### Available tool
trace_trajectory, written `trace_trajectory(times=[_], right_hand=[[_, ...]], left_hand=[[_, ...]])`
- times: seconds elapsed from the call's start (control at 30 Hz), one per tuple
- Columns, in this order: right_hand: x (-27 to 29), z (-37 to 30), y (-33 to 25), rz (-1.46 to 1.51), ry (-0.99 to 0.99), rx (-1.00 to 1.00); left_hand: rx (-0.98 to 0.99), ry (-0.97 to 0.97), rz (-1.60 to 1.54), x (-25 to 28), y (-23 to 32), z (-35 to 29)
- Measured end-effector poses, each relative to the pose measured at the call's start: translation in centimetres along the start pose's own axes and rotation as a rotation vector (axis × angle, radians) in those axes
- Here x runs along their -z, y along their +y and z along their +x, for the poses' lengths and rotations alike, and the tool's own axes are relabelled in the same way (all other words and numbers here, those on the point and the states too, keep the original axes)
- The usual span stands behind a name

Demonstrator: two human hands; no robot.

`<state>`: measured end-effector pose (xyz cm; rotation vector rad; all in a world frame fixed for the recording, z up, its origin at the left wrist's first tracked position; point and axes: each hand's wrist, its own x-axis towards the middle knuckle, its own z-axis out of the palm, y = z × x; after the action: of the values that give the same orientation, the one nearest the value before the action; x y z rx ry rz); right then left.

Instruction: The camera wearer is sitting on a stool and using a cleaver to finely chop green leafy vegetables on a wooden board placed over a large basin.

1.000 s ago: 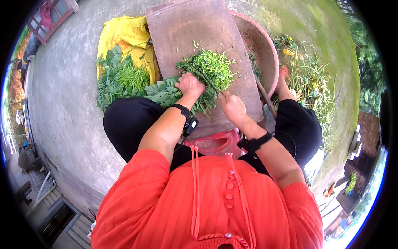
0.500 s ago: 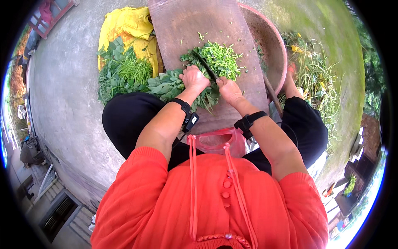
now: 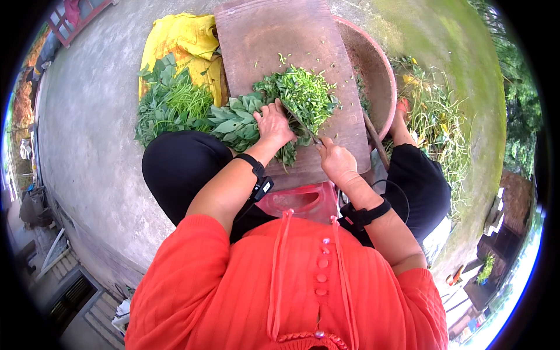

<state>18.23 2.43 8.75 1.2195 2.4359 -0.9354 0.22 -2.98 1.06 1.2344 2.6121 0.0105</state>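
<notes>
My right hand (image 3: 337,162) grips the handle of a dark-bladed knife (image 3: 301,124). The blade slants up and left, between my left hand and a pile of chopped greens (image 3: 306,93). With its fingers bent over them, my left hand (image 3: 274,123) presses a bunch of leafy greens (image 3: 233,119) onto a wooden board (image 3: 262,38). Stems and leaves stick out to the left of that hand and below it. Part of the bunch lies hidden under my palm.
More uncut greens (image 3: 175,105) lie left of the board beside a yellow sack (image 3: 186,38). A reddish tub (image 3: 388,73) stands under the board's right side, with a wooden stick (image 3: 376,140) near it. Plant scraps (image 3: 440,122) cover the ground at right. A red plastic stool (image 3: 326,201) shows below the board.
My right hand and the knife have moved down and slightly right. The left hand's fingers have spread a little over the bunch. The chopped pile has shifted and looks more heaped.
</notes>
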Motion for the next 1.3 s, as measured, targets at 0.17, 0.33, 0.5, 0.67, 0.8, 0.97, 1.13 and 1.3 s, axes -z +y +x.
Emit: trace_trajectory(times=[0.17, 0.33, 0.5, 0.67, 0.8, 0.97, 1.13, 1.3], right_hand=[[3.9, 1.6, -2.1, -0.161, -0.078, 0.025], [4.4, 4.6, -2.6, -0.235, -0.188, 0.017], [2.4, 10.5, -2.3, -0.224, -0.212, 0.023], [4.8, 5.1, -3.9, -0.23, -0.169, 0.004], [5.1, 1.0, -4.2, -0.257, -0.181, -0.034], [3.7, 4.1, -2.8, -0.284, -0.204, -0.056], [0.1, 9.1, -1.6, -0.098, -0.155, -0.079], [2.2, 2.9, -2.3, -0.097, -0.047, -0.009]], left_hand=[[0.02, -0.143, 0.098, -1.5, -0.4, 1.6], [-0.094, -0.169, 0.121, -0.2, 0.1, 1.3], [-0.044, -0.098, 0.06, -1.0, 0.1, 1.7], [0.093, -0.007, 0.069, -2.3, 0.2, 0.9], [0.105, -0.08, 0.066, -2.1, -0.2, 1.1], [0.11, -0.017, 0.037, -1.8, 0.5, 1.7], [0.09, -0.096, 0.008, -1.3, 0.9, 1.3], [0.153, -0.185, 0.099, -1.6, 0.7, 1.9]])
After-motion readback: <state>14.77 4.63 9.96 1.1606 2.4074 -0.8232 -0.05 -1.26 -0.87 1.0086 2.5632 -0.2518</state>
